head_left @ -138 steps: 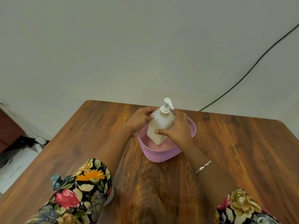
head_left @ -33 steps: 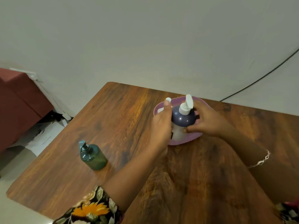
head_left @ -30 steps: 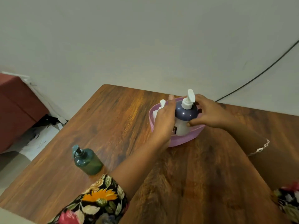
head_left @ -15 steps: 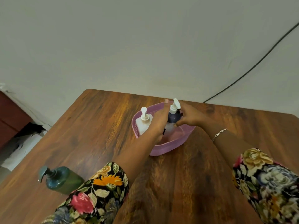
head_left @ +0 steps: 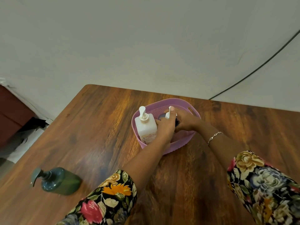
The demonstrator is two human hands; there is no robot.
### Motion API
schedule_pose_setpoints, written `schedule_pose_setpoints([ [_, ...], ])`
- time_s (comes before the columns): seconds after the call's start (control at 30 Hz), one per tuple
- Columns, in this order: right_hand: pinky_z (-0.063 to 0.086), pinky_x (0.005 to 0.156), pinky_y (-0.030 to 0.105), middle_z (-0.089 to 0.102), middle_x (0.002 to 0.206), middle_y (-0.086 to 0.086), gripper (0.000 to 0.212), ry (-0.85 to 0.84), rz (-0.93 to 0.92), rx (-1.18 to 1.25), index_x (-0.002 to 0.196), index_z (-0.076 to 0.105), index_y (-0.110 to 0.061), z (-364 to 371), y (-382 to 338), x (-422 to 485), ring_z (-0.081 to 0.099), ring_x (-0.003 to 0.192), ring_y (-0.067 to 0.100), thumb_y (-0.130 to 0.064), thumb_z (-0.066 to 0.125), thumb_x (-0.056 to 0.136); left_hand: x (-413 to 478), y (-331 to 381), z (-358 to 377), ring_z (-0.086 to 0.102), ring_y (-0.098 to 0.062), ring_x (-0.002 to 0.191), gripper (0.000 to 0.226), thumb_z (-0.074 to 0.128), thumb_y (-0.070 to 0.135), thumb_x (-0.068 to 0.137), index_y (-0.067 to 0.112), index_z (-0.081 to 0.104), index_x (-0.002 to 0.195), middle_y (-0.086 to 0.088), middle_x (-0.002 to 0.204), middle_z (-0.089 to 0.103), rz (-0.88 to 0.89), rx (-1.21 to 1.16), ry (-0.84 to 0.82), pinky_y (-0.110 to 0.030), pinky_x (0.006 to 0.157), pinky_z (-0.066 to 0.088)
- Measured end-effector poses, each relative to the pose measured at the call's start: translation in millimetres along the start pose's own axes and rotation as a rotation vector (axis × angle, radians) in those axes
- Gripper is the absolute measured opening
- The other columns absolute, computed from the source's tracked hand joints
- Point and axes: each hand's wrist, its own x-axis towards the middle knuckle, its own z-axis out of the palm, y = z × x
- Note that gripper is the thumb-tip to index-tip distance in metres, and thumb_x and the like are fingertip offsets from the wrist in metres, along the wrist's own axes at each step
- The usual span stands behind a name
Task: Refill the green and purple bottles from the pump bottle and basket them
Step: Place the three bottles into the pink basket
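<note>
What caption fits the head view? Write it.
Left hand and right hand hold purple bottle in lilac plastic basket beside white pump bottle; green bottle outside.

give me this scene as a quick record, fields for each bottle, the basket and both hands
basket: lilac, on the wooden table, toward its far edge
pump bottle: white, upright in the basket's left side
purple bottle: in the basket, right of the pump bottle, mostly hidden by the hands
green bottle: on the table at the near left, outside the basket
left hand: holds the purple bottle
right hand: holds the purple bottle from the other side
left to do: basket the green bottle
</note>
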Motion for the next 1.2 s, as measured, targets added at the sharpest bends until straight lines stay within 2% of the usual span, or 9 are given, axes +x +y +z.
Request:
schedule_pose_setpoints([
  [0.2, 0.042, 0.094, 0.028, 0.055, 0.123, 0.004, 0.058, 0.011, -0.035, -0.003, 0.127, 0.048, -0.010, 3.4, 0.8, 1.8, 0.049, 0.114, 0.019, -0.005, 0.072, 0.075, 7.4, -13.4, -1.1, 0.020, -0.029, 0.140, 0.072, 0.020, 0.062, 0.093, 0.016, 0.016, 0.149, -0.004, 0.156, 0.012, 0.099, 0.151, 0.002, -0.052, 0.113, 0.020],
  [0.37, 0.042, 0.096, 0.029, 0.050, 0.122, -0.004, 0.053, 0.026, -0.068, 0.013, 0.130, 0.044, -0.014, 10.2, -3.2, 1.1, 0.047, 0.117, 0.015, -0.009, 0.067, 0.081, 5.5, -28.4, -1.4, 0.033, -0.027, 0.133, 0.066, 0.026, 0.060, 0.092, 0.014, 0.029, 0.141, -0.008, 0.143, 0.032, 0.253, 0.182, 0.037, -0.049, 0.110, 0.028],
  [0.5, 0.026, 0.096, 0.013, 0.047, 0.133, 0.005, 0.050, 0.093, -0.101, -0.028, 0.135, 0.041, -0.012, 12.0, -8.1, -7.5, 0.042, 0.124, 0.020, -0.009, 0.058, 0.088, 0.0, -39.6, -0.9, 0.027, -0.028, 0.138, 0.072, 0.028, 0.061, 0.088, 0.017, 0.022, 0.145, -0.011, 0.148, 0.029, 0.304, 0.209, 0.013, -0.050, 0.112, 0.025],
  [0.63, 0.021, 0.109, 0.029, 0.030, 0.148, 0.008, 0.056, 0.149, -0.018, -0.102, 0.142, 0.031, -0.010, 6.9, -8.3, -18.5, 0.027, 0.136, 0.024, -0.006, 0.051, 0.090, -21.3, -38.4, -6.6, 0.036, -0.024, 0.133, 0.075, 0.029, 0.056, 0.085, 0.013, 0.023, 0.146, -0.011, 0.144, 0.037, 0.426, 0.205, -0.025, -0.043, 0.110, 0.032],
  [0.77, 0.034, 0.102, 0.033, 0.043, 0.139, 0.009, 0.058, 0.418, -0.032, -0.116, 0.137, 0.039, -0.011, 8.0, -3.4, -42.7, 0.039, 0.127, 0.024, -0.007, 0.061, 0.083, -44.9, -43.6, -27.0, 0.053, -0.013, 0.116, 0.039, 0.046, 0.033, 0.097, 0.013, 0.053, 0.129, 0.001, 0.125, 0.058, 0.558, 0.169, 0.023, -0.031, 0.097, 0.045],
  [0.9, 0.050, 0.087, 0.037, 0.055, 0.121, 0.011, 0.046, 0.710, -0.136, -0.072, 0.123, 0.054, -0.007, 16.7, -18.3, -69.5, 0.054, 0.108, 0.025, -0.001, 0.064, 0.078, -57.4, -52.4, -51.6, 0.059, -0.005, 0.094, 0.024, 0.051, 0.028, 0.093, 0.017, 0.061, 0.112, 0.009, 0.105, 0.062, 0.701, 0.132, 0.185, -0.027, 0.078, 0.053],
  [1.03, 0.049, 0.079, 0.019, 0.062, 0.110, 0.013, 0.034, 0.879, -0.221, -0.082, 0.113, 0.061, -0.001, 30.9, -51.1, -89.2, 0.060, 0.098, 0.024, 0.001, 0.065, 0.078, -68.9, -61.5, -74.6, 0.058, -0.003, 0.091, 0.016, 0.055, 0.018, 0.092, 0.021, 0.058, 0.108, 0.009, 0.102, 0.060, 0.781, 0.147, 0.312, -0.015, 0.071, 0.049],
  [1.1, 0.040, 0.075, 0.002, 0.065, 0.103, 0.013, 0.029, 0.916, -0.249, -0.056, 0.107, 0.062, 0.002, 40.7, -73.3, -97.0, 0.058, 0.091, 0.016, -0.001, 0.062, 0.079, -75.4, -67.5, -89.5, 0.058, -0.006, 0.092, 0.021, 0.052, 0.025, 0.090, 0.018, 0.060, 0.109, 0.006, 0.105, 0.062, 0.771, 0.145, 0.365, -0.022, 0.070, 0.052],
  [1.2, 0.042, 0.072, -0.001, 0.066, 0.094, 0.011, 0.025, 0.939, -0.297, 0.043, 0.100, 0.064, 0.002, 57.3, -98.6, -98.7, 0.055, 0.083, 0.008, -0.013, 0.056, 0.082, -83.4, -73.1, -114.0, 0.055, -0.003, 0.094, 0.020, 0.051, 0.027, 0.088, 0.024, 0.060, 0.106, 0.015, 0.101, 0.059, 0.808, 0.175, 0.420, -0.032, 0.073, 0.052],
])
